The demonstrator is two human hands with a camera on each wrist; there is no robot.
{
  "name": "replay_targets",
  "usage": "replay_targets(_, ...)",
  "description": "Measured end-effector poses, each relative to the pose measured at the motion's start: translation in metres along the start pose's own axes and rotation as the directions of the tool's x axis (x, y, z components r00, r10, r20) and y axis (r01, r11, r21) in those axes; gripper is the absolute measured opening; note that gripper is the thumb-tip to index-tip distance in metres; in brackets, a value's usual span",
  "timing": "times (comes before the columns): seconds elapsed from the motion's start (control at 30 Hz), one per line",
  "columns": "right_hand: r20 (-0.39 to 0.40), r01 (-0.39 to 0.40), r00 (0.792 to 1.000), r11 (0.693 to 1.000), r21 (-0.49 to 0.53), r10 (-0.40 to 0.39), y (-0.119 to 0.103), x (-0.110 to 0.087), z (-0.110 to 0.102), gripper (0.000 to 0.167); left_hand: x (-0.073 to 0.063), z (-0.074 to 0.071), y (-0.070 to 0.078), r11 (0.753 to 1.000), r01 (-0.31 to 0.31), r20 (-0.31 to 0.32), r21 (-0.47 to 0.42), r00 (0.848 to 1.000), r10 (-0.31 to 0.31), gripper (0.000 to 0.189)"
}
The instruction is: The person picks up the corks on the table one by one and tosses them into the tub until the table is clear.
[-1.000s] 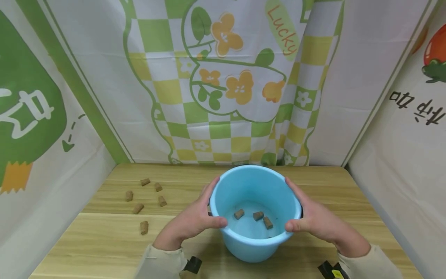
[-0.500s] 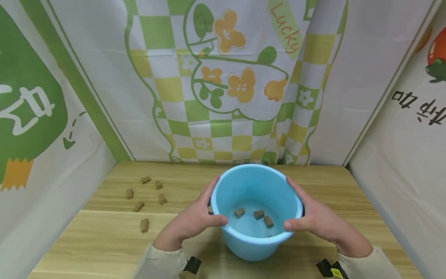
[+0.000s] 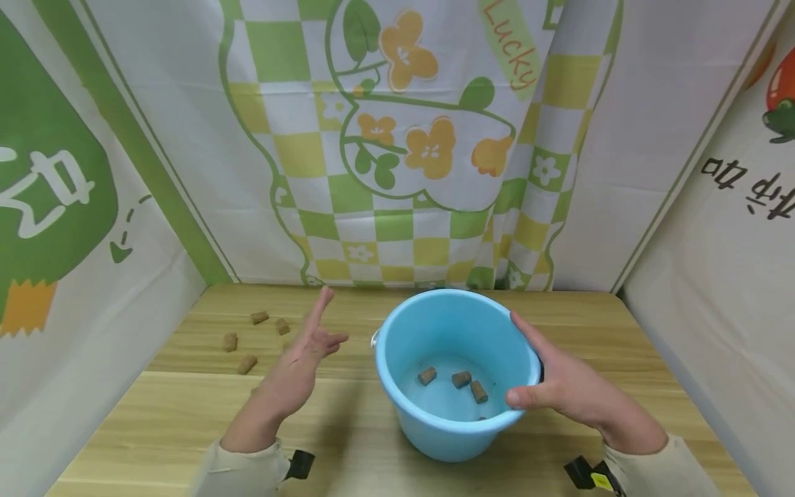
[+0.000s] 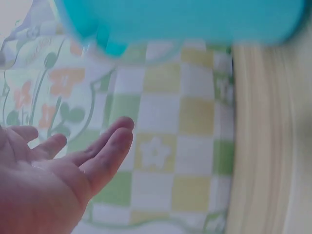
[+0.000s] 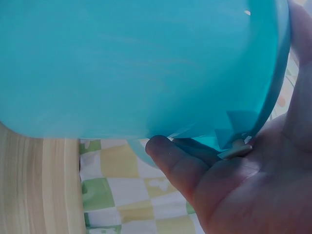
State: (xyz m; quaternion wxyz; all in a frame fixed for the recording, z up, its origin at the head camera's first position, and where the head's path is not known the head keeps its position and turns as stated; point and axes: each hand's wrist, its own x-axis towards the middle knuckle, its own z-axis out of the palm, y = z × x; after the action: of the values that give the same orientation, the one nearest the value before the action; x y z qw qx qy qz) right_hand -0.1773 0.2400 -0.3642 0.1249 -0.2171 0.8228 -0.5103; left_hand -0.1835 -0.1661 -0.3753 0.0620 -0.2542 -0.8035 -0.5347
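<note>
A light blue bucket (image 3: 428, 435) stands at the middle of the table, with several brown corks (image 3: 462, 379) on its bottom. My right hand (image 3: 568, 386) grips its right rim, thumb over the near edge and fingers along the outer wall, as the right wrist view shows beneath the bucket's lip (image 5: 234, 146). My left hand (image 3: 298, 362) is in the air left of the bucket, apart from it, fingers spread and holding nothing. In the left wrist view the palm and extended fingers (image 4: 109, 156) show below the bucket (image 4: 185, 19).
Several loose corks (image 3: 247, 364) lie on the left part of the wooden table (image 3: 155, 428); my left hand and forearm hide others. A patterned cloth (image 3: 397, 228) hangs behind the table's back edge, with printed walls on both sides.
My left hand has let go of the bucket's left rim and moved left toward the loose corks. My right hand keeps its grip, and the bucket has stayed in place.
</note>
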Motion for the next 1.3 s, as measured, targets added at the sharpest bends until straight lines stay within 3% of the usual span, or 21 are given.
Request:
replay_targets(0.17,0.007,0.000,1.000,0.999,0.034,0.000,-0.001,0.000,-0.001,0.117,-0.015,-0.034,-0.004,0.979,0.044,-0.095,0.198,0.995,-0.025,0.052)
replay_targets(0.33,0.014,0.000,1.000,0.999,0.054,-0.001,-0.001,-0.001,0.000,0.116,-0.036,-0.067,-0.014,0.900,0.182,-0.206,0.396,0.973,-0.106,0.053)
replay_targets(0.43,0.012,-0.005,1.000,0.999,0.049,0.004,0.000,-0.001,0.001,0.116,-0.047,-0.086,-0.020,0.871,0.238,-0.233,0.431,0.961,-0.147,0.052)
replay_targets(0.6,0.006,-0.002,1.000,0.999,0.034,0.002,0.001,-0.001,0.001,0.115,-0.061,-0.110,-0.028,0.864,0.300,-0.282,0.405,0.940,-0.194,0.055)
replay_targets(0.73,0.002,0.000,1.000,0.999,0.039,0.000,0.001,-0.001,0.001,0.115,-0.073,-0.121,-0.037,0.849,0.411,-0.295,0.332,0.900,-0.320,0.077)
replay_targets(0.8,0.002,0.003,1.000,0.999,0.043,-0.003,0.002,-0.001,0.000,0.114,-0.079,-0.124,-0.044,0.843,0.469,-0.258,0.263,0.876,-0.407,0.088)
replay_targets(0.87,0.003,0.004,1.000,0.999,0.044,-0.005,0.002,-0.001,0.000,0.114,-0.084,-0.124,-0.053,0.854,0.502,-0.203,0.138,0.858,-0.471,0.092)
replay_targets(0.93,0.002,0.006,1.000,0.999,0.039,-0.006,0.001,-0.001,0.000,0.114,-0.089,-0.123,-0.063,0.865,0.501,-0.162,0.002,0.854,-0.494,0.088)
replay_targets(1.03,-0.001,0.007,1.000,1.000,0.024,-0.007,0.001,-0.001,0.000,0.113,-0.096,-0.117,-0.080,0.867,0.460,-0.126,-0.191,0.864,-0.487,0.079)
replay_targets(1.13,-0.001,0.011,1.000,1.000,0.019,-0.010,0.001,-0.001,0.000,0.113,-0.102,-0.111,-0.093,0.867,0.433,-0.115,-0.247,0.875,-0.470,0.070)
replay_targets(1.2,-0.001,0.014,1.000,1.000,0.022,-0.014,0.001,-0.001,0.000,0.113,-0.104,-0.108,-0.101,0.862,0.449,-0.116,-0.238,0.867,-0.484,0.068)
replay_targets(1.3,0.000,0.011,1.000,1.000,0.028,-0.011,0.002,-0.001,0.000,0.112,-0.104,-0.105,-0.110,0.824,0.511,-0.092,-0.243,0.834,-0.544,0.071)
